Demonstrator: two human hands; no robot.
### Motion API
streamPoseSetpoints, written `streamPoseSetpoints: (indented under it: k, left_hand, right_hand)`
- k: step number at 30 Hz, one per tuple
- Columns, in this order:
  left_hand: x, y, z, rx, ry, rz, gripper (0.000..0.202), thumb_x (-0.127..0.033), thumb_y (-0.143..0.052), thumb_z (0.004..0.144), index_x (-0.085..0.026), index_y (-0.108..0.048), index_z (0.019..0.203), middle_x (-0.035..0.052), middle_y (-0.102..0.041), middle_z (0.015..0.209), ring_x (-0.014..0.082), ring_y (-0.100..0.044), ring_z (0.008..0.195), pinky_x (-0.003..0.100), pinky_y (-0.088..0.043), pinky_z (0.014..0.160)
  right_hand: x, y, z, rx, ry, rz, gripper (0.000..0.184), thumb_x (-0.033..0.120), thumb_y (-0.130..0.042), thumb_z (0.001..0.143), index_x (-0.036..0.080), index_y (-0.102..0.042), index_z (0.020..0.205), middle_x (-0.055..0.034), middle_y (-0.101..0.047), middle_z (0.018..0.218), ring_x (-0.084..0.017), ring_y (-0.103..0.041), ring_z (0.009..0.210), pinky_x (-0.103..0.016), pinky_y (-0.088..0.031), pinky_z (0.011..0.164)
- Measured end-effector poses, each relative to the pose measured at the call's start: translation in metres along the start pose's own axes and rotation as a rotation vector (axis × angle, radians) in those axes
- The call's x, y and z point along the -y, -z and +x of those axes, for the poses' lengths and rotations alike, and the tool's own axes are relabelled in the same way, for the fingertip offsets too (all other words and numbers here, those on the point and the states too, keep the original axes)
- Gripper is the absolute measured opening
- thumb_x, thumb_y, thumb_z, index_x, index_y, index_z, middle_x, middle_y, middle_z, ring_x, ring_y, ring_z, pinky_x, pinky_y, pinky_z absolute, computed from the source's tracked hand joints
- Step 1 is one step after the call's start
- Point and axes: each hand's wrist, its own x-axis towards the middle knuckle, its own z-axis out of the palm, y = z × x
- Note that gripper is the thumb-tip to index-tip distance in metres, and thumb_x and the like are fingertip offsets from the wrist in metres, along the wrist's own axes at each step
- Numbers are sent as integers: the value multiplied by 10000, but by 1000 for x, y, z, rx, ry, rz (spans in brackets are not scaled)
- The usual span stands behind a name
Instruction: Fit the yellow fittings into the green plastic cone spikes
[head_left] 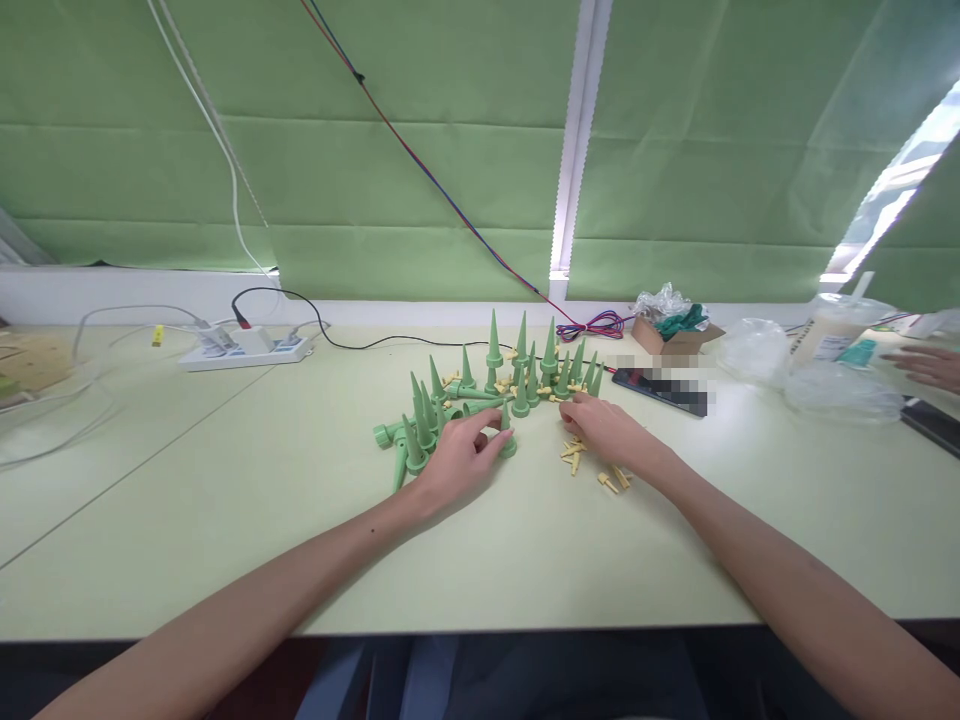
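Note:
My left hand (466,452) is closed around a green cone-shaped plastic piece (507,440), which stands upright on the table with its point up. To its left and behind it is a cluster of similar green cones (424,420), some standing and some lying on their sides. My right hand (600,428) has its fingers bent together at the edge of a small scatter of yellow plastic pegs (574,455); whatever is at its fingertips is hidden. More yellow pegs (613,482) lie just below that wrist. Other yellow bits sit among the rear cones.
Behind my right hand lies a phone (660,390) with a cable. Farther right are a small cardboard box (671,338), plastic bags, a drink cup (825,325) and another person's hand (926,365). A white power strip (247,350) is at the back left.

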Motion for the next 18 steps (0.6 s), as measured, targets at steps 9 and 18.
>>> streamPoseSetpoints:
  k: [9,18]
  left_hand:
    - [-2,0,1,10,34,-26,214,-334,-490,963,-160,-597,1026,-27,-579,595,140,-562,507,261,-436,557]
    - [6,-2,2,-32,10,-58,159,-324,-526,944,-180,-576,989,-26,-609,628,147,-612,541,260,-466,549]
  right_hand:
    - [18,3,-4,-161,86,187,147,206,-354,1038,187,-478,963,-79,-616,951,-193,-561,730,-289,-337,607]
    - [37,-6,-9,-173,265,435,126,229,-354,1031,200,-464,978,-44,-633,864,-181,-560,719,-295,-365,643]
